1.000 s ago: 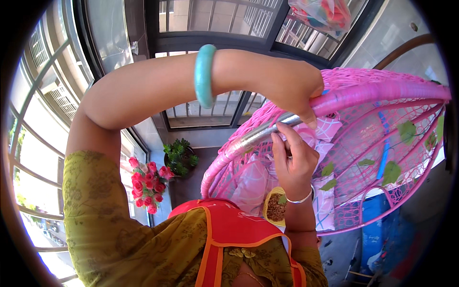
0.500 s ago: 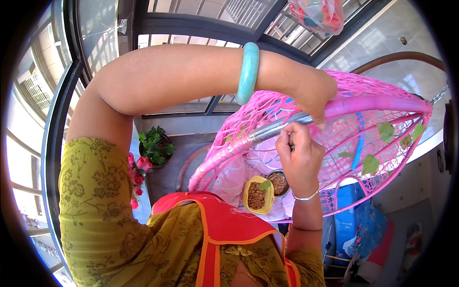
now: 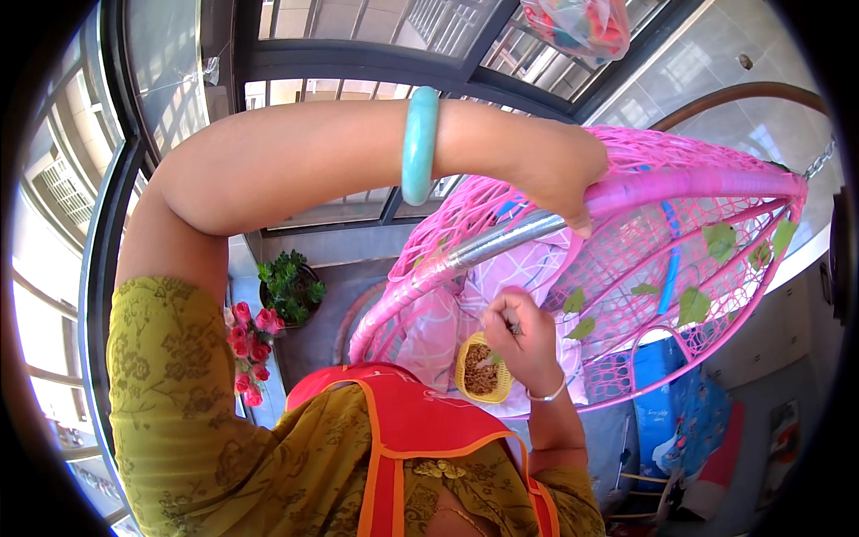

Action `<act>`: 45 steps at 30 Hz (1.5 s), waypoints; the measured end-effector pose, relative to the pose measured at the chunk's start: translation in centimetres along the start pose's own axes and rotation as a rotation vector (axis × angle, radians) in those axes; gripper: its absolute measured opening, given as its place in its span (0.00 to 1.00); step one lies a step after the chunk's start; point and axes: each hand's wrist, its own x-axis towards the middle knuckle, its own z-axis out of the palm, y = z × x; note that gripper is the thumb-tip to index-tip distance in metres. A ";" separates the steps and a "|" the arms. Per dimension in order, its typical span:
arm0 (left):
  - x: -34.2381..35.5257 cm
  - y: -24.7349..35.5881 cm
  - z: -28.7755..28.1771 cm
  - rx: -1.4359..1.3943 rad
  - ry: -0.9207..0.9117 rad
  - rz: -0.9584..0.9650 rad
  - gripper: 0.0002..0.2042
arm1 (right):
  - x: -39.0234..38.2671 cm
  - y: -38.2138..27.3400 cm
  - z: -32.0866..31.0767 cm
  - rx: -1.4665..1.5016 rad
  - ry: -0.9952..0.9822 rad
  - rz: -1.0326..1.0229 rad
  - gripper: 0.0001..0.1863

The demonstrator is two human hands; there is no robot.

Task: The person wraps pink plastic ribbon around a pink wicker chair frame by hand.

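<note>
My left hand (image 3: 562,174) is wrapped over the rim tube of a pink hanging basket chair (image 3: 707,186), just beyond a bare silvery stretch of tube (image 3: 501,242). A turquoise bangle (image 3: 419,146) circles that wrist. Lower down, my right hand (image 3: 526,338) is closed in a fist, apart from the tube. Something small and greyish shows between its fingers, too small to name. Beside this fist, on the chair's pale pink cushion (image 3: 429,340), sits a yellow plastic basket (image 3: 462,369) holding small brown pieces.
Green leaves (image 3: 693,306) and a blue strip (image 3: 671,259) hang on the chair's netting. A potted plant (image 3: 293,288) and pink flowers (image 3: 255,345) stand to the left. Dark-framed windows (image 3: 349,63) rise behind. A chain (image 3: 819,159) holds the chair at right.
My right hand has moved down and left, away from the silvery tube toward the yellow basket. It now hides the dark bowl of brown pieces. My left hand stays on the rim.
</note>
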 end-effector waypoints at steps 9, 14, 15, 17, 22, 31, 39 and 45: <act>1.1 -0.7 0.3 -0.040 -0.053 -0.026 0.13 | -6.9 4.3 -3.2 0.821 0.325 0.298 0.03; 0.9 -0.5 1.0 -0.334 -0.063 -0.127 0.10 | -10.3 4.6 -3.3 1.213 0.503 0.204 0.02; 0.9 -0.5 1.1 -0.309 -0.056 -0.113 0.10 | -10.4 4.1 -3.2 1.192 0.516 0.190 0.04; 0.9 -0.5 1.3 -0.277 -0.063 -0.083 0.10 | -10.0 2.7 -3.2 1.142 0.560 0.116 0.04; 0.8 -0.6 1.8 -0.437 0.001 -0.078 0.14 | -8.5 -4.0 -3.7 1.467 0.534 -0.105 0.06; 0.5 -1.0 1.8 -0.373 0.014 -0.073 0.15 | -7.1 -8.5 -4.5 0.984 0.306 -0.694 0.07; 0.3 -1.3 2.4 -0.382 0.089 -0.040 0.15 | -8.0 -9.5 -4.0 0.884 0.487 -0.637 0.07; 0.4 -0.9 2.0 -0.375 0.064 -0.083 0.13 | -7.5 -8.8 -4.4 0.921 0.465 -0.628 0.07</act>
